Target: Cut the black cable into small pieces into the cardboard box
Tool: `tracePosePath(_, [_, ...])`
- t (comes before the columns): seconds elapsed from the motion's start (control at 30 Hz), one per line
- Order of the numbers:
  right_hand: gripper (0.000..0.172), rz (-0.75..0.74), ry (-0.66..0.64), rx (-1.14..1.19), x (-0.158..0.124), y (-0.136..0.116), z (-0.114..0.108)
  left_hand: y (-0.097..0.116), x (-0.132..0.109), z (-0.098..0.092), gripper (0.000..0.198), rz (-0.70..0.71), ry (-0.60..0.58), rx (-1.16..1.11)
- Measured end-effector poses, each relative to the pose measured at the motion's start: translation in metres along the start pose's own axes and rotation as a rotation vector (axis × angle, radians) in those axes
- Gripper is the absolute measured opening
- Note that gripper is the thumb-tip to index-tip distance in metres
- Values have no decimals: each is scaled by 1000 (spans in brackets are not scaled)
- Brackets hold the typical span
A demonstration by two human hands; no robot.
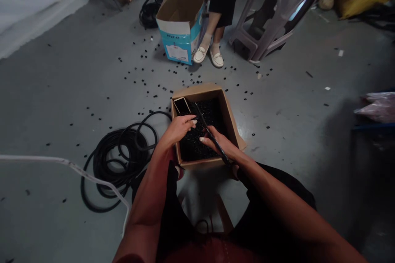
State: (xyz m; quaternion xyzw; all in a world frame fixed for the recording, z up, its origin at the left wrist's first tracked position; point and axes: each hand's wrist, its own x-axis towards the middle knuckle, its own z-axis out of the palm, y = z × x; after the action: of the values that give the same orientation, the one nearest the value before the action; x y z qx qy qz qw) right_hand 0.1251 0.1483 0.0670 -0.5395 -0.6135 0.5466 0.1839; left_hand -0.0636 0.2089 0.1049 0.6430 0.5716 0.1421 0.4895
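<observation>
So this person is sitting right over a cardboard box (226,125) on the floor (61,90), and it's sitting close in front of their lap, which is keeping it within easy reach of both hands. The box is filling up with black bits (197,141), and a phone (182,105) is lying in its far left corner, tucked away from where the hands are working. The left hand (178,128) is hovering over the bits with its fingers loosely together, though I can't tell if it's pinching anything. The right hand (216,143) is curling in beside a long black rod (210,131) angled across the box, but I can't tell if it's clamped on it. A black cable coil (115,164) is lying just left of the box, and more bits are scattering across the floor toward a co-worker's shoes (208,55).
</observation>
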Motion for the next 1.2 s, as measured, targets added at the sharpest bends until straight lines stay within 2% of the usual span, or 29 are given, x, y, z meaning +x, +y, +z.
tracePosePath(0.3, [22, 76, 63, 5, -1, -6, 2, -5, 3, 4, 41, 0, 13, 24])
tracePosePath(0.47, [16, 91, 85, 5, 1, 1, 11, -5, 2, 5, 37, 34, 7, 143])
tracePosePath(0.7, [12, 83, 95, -24, 2, 9, 20, -3, 3, 4, 32, 64, -50, 347])
tracePosePath(0.9, [14, 33, 135, 0, -1, 17, 26, -8, 5, 5, 31, 37, -37, 455])
tracePosePath(1.03, [17, 61, 123, 108, -1, 19, 26, -8, 5, 7, 33, 10, -28, 439])
tracePosePath(1.2, [20, 87, 126, 398, 1, 7, 15, -6, 5, 9, 38, -4, 8, 336])
